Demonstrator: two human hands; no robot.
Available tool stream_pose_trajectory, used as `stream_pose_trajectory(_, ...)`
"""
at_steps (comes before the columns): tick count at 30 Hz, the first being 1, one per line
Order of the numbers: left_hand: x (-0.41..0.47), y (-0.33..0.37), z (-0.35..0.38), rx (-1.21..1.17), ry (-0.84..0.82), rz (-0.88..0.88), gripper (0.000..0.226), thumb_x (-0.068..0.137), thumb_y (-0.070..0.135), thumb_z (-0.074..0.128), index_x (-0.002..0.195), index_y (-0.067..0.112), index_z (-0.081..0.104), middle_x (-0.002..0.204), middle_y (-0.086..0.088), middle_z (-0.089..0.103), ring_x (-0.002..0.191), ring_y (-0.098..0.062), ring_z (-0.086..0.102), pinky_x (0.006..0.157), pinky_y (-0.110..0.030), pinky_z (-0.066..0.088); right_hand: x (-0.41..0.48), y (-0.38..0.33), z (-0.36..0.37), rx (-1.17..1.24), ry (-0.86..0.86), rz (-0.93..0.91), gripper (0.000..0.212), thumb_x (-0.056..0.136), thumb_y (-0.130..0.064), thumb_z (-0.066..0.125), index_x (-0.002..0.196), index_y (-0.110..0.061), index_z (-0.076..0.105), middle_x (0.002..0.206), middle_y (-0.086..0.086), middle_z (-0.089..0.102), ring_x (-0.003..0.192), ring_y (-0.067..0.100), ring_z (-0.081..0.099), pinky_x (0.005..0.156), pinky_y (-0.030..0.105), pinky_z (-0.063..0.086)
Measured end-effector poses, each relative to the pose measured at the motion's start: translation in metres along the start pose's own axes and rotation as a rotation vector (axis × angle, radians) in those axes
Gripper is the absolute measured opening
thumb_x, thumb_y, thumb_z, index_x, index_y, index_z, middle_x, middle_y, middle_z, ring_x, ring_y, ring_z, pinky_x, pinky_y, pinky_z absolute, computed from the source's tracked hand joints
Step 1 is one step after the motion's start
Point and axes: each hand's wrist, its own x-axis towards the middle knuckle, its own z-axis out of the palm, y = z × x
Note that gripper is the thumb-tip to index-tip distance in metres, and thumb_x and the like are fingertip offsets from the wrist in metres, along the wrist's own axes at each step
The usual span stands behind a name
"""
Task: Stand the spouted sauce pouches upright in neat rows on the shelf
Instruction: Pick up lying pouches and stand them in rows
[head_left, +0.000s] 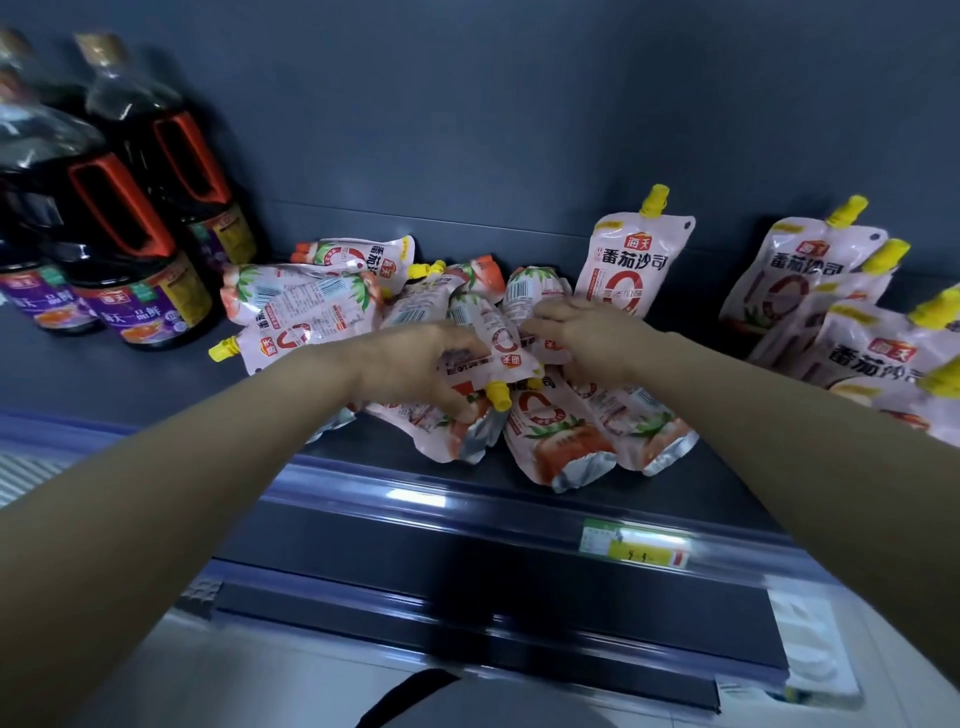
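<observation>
Shelf (130, 374) before dark grey wall (519, 104)

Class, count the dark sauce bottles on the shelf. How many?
3, all left of the pouch pile: back bottle, front bottle, edge bottle cut by the frame. Others may be hidden.

海天 and 番茄沙司 are printed on the upright pouch (631, 265) at the back edge of the shelf (130, 374); 海天 一品鲜 is printed on the bottle labels (143, 312) at its left end.
</observation>
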Motion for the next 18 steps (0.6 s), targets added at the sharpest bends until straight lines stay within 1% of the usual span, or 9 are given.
stream_pose_trajectory(2, -0.001, 0.000, 0.000, 0.023, 0.008, -0.005, 0.071, 0.070, 0.046, 0.075, 0.133, 0.036, 0.044, 0.140, 0.012, 0.044, 0.126, -0.013, 0.043, 0.106, -0.035, 0.039, 0.003, 0.000, 0.002, -0.016, 0.030, -0.030, 0.061, 0.088, -0.012, 0.053, 0.146, -0.021, 0.034, 0.154, 0.003, 0.030, 0.141, 0.023, 0.026, 0.115, 0.041, 0.024)
stream_pose_trajectory(4, 0.000, -0.001, 0.000, 0.056, 0.019, -0.007, 0.068, 0.073, 0.044, 0.073, 0.134, 0.036, 0.043, 0.140, 0.010, 0.045, 0.124, -0.014, 0.046, 0.104, -0.035, 0.041, 0.004, 0.003, 0.003, 0.000, 0.066, -0.051, 0.052, 0.091, -0.010, 0.049, 0.142, -0.017, 0.041, 0.151, 0.005, 0.036, 0.140, 0.023, 0.031, 0.115, 0.040, 0.025)
stream_pose_trajectory(8, 0.001, -0.002, 0.001, 0.119, 0.024, 0.015, 0.060, 0.080, 0.032, 0.069, 0.135, 0.031, 0.043, 0.136, 0.004, 0.050, 0.115, -0.016, 0.052, 0.098, -0.034, 0.047, 0.004, 0.012, 0.002, 0.035, 0.089, -0.075, 0.049, 0.088, -0.003, 0.054, 0.136, -0.011, 0.050, 0.146, 0.007, 0.045, 0.137, 0.023, 0.037, 0.114, 0.036, 0.027)
stream_pose_trajectory(11, 0.001, -0.002, 0.004, 0.258, 0.039, 0.033, 0.063, 0.081, 0.028, 0.067, 0.138, 0.026, 0.039, 0.134, 0.002, 0.049, 0.112, -0.019, 0.053, 0.093, -0.035, 0.049, 0.003, 0.015, 0.001, 0.098, 0.130, -0.054, 0.047, 0.081, 0.007, 0.056, 0.126, -0.004, 0.060, 0.135, 0.013, 0.055, 0.129, 0.028, 0.045, 0.108, 0.040, 0.034)
stream_pose_trajectory(13, 0.002, 0.000, 0.008, 0.378, 0.067, 0.054, 0.061, 0.080, 0.028, 0.064, 0.135, 0.023, 0.040, 0.126, -0.001, 0.052, 0.104, -0.022, 0.056, 0.085, -0.038, 0.052, 0.006, 0.020, 0.000, 0.160, 0.162, -0.027, 0.045, 0.078, 0.013, 0.054, 0.119, -0.002, 0.064, 0.127, 0.015, 0.061, 0.123, 0.030, 0.051, 0.103, 0.042, 0.039)
stream_pose_trajectory(15, 0.002, 0.001, 0.014, 0.475, 0.110, 0.082, 0.056, 0.080, 0.028, 0.060, 0.132, 0.019, 0.041, 0.118, -0.004, 0.054, 0.097, -0.025, 0.057, 0.078, -0.037, 0.052, 0.008, 0.024, -0.001, 0.253, 0.193, 0.014, 0.048, 0.078, 0.017, 0.050, 0.119, -0.003, 0.065, 0.127, 0.014, 0.061, 0.121, 0.029, 0.054, 0.103, 0.042, 0.040)
stream_pose_trajectory(16, 0.003, 0.000, 0.017, 0.511, 0.141, 0.097, 0.054, 0.082, 0.029, 0.058, 0.132, 0.018, 0.040, 0.116, -0.005, 0.055, 0.098, -0.027, 0.056, 0.077, -0.036, 0.050, 0.009, 0.025, -0.002, 0.304, 0.215, 0.037, 0.050, 0.078, 0.018, 0.048, 0.119, -0.004, 0.064, 0.127, 0.013, 0.062, 0.120, 0.028, 0.056, 0.104, 0.039, 0.041)
stream_pose_trajectory(17, 0.002, -0.001, 0.019, 0.538, 0.179, 0.117, 0.053, 0.084, 0.029, 0.055, 0.132, 0.017, 0.039, 0.116, -0.006, 0.056, 0.100, -0.028, 0.056, 0.078, -0.035, 0.049, 0.009, 0.026, -0.004, 0.386, 0.257, 0.064, 0.050, 0.078, 0.020, 0.045, 0.120, -0.002, 0.064, 0.126, 0.010, 0.062, 0.119, 0.024, 0.056, 0.103, 0.030, 0.043)
stream_pose_trajectory(18, 0.002, -0.003, 0.022, 0.568, 0.211, 0.135, 0.050, 0.086, 0.028, 0.052, 0.133, 0.016, 0.039, 0.117, -0.007, 0.057, 0.102, -0.028, 0.056, 0.080, -0.036, 0.049, 0.008, 0.024, -0.008, 0.505, 0.291, 0.112, 0.050, 0.080, 0.022, 0.043, 0.119, 0.000, 0.064, 0.123, 0.006, 0.062, 0.117, 0.019, 0.057, 0.098, 0.015, 0.044)
